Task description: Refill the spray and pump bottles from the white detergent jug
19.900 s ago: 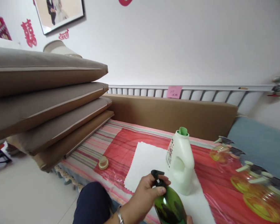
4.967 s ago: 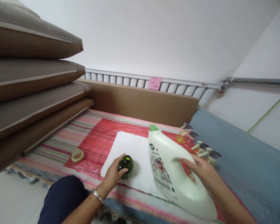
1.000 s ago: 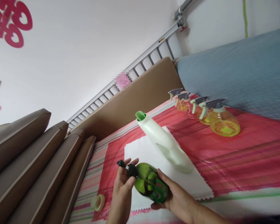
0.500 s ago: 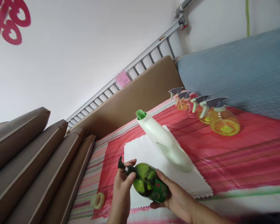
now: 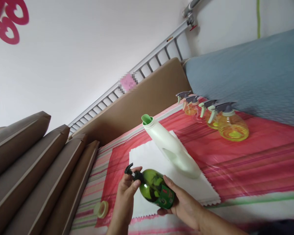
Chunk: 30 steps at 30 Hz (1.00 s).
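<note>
A green pump bottle (image 5: 154, 186) with a dark pump head is held tilted between my two hands. My left hand (image 5: 127, 189) has its thumb and fingers closed round the collar of the pump. Wrapped round the labelled lower end of the bottle is my right hand (image 5: 183, 204). Just beyond them stands a pale green jug-style detergent bottle (image 5: 172, 148), uncapped, with a green spout in its mouth. It rests on a white cloth (image 5: 142, 156) with a zigzag edge. Left of my left hand lies a pale yellow-green cap (image 5: 103, 209).
Several spray bottles with grey trigger heads, the nearest a yellow one (image 5: 233, 125), stand at the right. They are beside a blue padded surface (image 5: 247, 71). A brown headboard (image 5: 142, 98) runs behind, and brown upholstered panels (image 5: 36, 163) rise at the left.
The pump's spout has turned a little at the bottle's neck. Both hands keep their hold, and the whole view has shifted slightly.
</note>
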Each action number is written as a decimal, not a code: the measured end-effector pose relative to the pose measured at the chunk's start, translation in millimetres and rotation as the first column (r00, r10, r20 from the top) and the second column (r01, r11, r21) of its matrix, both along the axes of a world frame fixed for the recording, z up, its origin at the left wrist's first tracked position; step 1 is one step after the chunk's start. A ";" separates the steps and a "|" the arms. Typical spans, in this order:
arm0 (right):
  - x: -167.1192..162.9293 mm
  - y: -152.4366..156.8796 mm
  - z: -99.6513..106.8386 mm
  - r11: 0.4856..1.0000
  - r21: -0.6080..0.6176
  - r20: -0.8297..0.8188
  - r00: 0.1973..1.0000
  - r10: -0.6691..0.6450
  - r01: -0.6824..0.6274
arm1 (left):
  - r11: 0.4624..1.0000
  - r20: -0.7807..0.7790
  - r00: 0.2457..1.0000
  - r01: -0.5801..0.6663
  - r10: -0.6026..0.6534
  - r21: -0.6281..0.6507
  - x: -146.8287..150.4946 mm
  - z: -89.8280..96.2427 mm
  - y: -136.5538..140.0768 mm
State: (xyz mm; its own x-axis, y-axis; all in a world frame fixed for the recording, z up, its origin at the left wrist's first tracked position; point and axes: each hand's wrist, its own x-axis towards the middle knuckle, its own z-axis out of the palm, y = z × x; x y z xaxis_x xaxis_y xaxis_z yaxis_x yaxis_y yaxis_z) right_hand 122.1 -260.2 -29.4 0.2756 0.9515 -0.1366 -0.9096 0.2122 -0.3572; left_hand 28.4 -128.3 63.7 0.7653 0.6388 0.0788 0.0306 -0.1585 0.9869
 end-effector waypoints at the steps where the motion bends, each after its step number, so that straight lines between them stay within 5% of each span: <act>1: 0.0 -0.1 -0.5 1.000 0.001 -0.002 1.000 -0.002 0.002 | 0.999 0.010 0.999 0.031 -0.030 -0.015 0.0 0.5 -0.8; 7: -1.0 -0.4 0.9 1.000 0.001 0.007 1.000 -0.013 0.013 | 0.998 0.058 0.996 -0.069 0.069 -0.005 1.8 1.1 -5.3; 13: -1.4 -1.1 2.8 0.998 -0.014 -0.021 0.998 0.066 -0.066 | 0.990 0.031 0.991 0.128 -0.127 -0.060 -1.5 7.2 0.2; 19: -1.3 -1.5 4.5 1.000 0.002 0.015 1.000 0.025 -0.025 | 1.000 0.075 0.997 -0.002 0.002 0.007 1.3 3.4 -2.2; 23: -4.8 9.8 -9.3 0.994 0.025 0.016 0.994 0.107 -0.108 | 0.996 0.019 0.996 0.087 -0.086 -0.008 -2.5 6.8 0.2; 26: -6.0 27.7 -28.4 0.981 0.124 0.006 0.989 0.150 -0.150 | 0.998 -0.020 0.999 0.042 -0.043 -0.043 -3.8 1.7 9.9; 30: -3.1 49.4 -48.6 0.973 0.230 0.024 0.999 -0.031 0.025 | 0.995 -0.049 0.994 -0.101 0.102 0.024 0.9 -12.0 26.3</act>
State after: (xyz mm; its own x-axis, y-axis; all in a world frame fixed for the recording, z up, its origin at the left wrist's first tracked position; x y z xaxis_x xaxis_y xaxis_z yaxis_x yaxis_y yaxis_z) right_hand 119.0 -210.8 -78.0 0.3031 0.9484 0.0926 -0.8928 0.3166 -0.3205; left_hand 29.3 -102.1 51.7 0.7001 0.7118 0.0570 0.0966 -0.1735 0.9801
